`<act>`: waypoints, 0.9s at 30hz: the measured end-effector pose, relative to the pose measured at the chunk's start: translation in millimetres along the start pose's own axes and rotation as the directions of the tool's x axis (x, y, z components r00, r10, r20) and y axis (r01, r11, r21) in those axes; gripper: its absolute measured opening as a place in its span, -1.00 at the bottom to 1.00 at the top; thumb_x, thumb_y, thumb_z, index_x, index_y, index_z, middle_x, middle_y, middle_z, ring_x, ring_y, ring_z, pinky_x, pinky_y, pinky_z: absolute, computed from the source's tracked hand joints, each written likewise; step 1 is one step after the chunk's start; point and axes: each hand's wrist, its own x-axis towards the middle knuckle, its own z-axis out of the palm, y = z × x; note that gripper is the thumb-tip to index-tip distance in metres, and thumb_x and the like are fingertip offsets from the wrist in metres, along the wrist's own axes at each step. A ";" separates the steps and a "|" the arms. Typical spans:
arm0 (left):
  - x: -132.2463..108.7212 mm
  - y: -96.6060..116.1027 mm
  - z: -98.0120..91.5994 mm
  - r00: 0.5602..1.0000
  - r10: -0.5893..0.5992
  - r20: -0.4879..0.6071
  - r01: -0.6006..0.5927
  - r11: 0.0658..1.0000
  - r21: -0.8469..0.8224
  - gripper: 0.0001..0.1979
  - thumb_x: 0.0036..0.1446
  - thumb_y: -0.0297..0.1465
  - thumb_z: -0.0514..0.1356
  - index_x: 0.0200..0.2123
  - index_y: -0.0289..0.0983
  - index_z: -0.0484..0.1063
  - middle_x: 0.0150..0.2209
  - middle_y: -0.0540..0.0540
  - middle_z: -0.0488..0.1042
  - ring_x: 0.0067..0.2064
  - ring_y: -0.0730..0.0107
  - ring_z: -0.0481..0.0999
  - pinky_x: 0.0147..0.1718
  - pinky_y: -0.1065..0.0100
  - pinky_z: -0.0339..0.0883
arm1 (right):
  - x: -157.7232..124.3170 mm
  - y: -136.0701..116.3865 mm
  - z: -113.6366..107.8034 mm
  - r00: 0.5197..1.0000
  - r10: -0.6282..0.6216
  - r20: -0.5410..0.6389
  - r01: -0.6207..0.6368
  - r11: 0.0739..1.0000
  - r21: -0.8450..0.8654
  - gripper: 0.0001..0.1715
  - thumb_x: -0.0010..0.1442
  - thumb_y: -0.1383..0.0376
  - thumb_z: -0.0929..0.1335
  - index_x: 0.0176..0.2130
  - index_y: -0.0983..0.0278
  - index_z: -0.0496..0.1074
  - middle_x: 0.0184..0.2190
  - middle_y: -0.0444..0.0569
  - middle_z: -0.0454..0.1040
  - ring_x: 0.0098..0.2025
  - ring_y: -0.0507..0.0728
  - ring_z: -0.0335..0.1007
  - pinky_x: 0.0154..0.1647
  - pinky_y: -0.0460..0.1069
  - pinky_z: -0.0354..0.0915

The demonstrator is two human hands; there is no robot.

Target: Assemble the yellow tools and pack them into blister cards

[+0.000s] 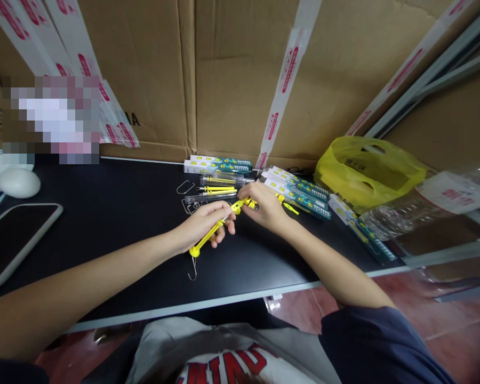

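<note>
My left hand [202, 226] is closed around the shaft of a long yellow plastic tool [208, 237], held over the black tabletop [116, 213]. A small metal hook [192, 271] hangs from the tool's near end. My right hand [264, 205] pinches the tool's far end, where yellow fittings stick out. Just behind the hands lie clear tubes with yellow parts [220, 188] and loose wire hooks [185, 187]. Boxed packs in white, yellow and teal [218, 165] are stacked at the back, and more packs [300, 192] fan out to the right of my right hand.
A yellow plastic bag [368, 173] sits at the right back, with clear plastic sheets [424, 213] beside it. Large cardboard boxes [232, 74] form a wall behind the table. A tablet-like tray [12, 240] and a white rounded object [19, 183] lie at the left.
</note>
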 end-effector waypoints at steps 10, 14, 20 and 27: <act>5.3 4.4 -8.9 0.955 0.142 -0.259 -0.151 0.988 -0.016 -0.71 0.05 -0.22 0.29 -0.33 -0.31 0.32 -0.42 0.01 0.49 -0.52 0.58 0.47 -0.51 0.49 0.41 | -1.9 2.2 2.3 0.965 0.261 -0.021 -0.257 0.960 0.111 -0.51 0.21 0.35 0.30 0.11 0.23 0.15 -0.20 -0.02 0.42 -0.31 0.06 0.35 -0.25 -0.01 0.27; 7.2 4.5 -13.9 0.945 0.141 -0.295 -0.174 0.981 -0.087 -0.75 0.08 -0.28 0.29 -0.30 -0.31 0.32 -0.39 -0.01 0.52 -0.46 0.54 0.53 -0.41 0.45 0.46 | -1.2 -0.5 3.0 0.969 0.245 0.039 -0.248 0.961 0.121 -0.69 0.22 0.33 0.29 -0.01 0.24 0.26 -0.25 -0.03 0.44 -0.32 0.07 0.35 -0.25 0.00 0.27; 8.9 1.7 -16.0 0.946 0.130 -0.297 -0.174 0.977 -0.126 -0.79 0.12 -0.37 0.26 -0.20 -0.33 0.36 -0.33 -0.06 0.55 -0.43 0.52 0.56 -0.37 0.43 0.49 | -0.8 -0.5 3.1 0.967 0.241 0.087 -0.249 0.965 0.083 -0.83 0.22 0.32 0.29 -0.14 0.28 0.32 -0.27 0.00 0.45 -0.30 0.09 0.36 -0.22 0.00 0.28; 9.0 6.3 -20.7 0.924 0.179 -0.339 -0.219 0.972 -0.085 -0.81 0.14 -0.34 0.25 -0.26 -0.33 0.36 -0.34 -0.05 0.54 -0.47 0.56 0.53 -0.42 0.48 0.47 | 1.0 4.4 0.0 0.969 0.228 0.092 -0.223 0.973 -0.061 -0.92 0.22 0.35 0.29 -0.24 0.28 0.37 -0.30 0.01 0.45 -0.28 0.11 0.35 -0.20 0.00 0.26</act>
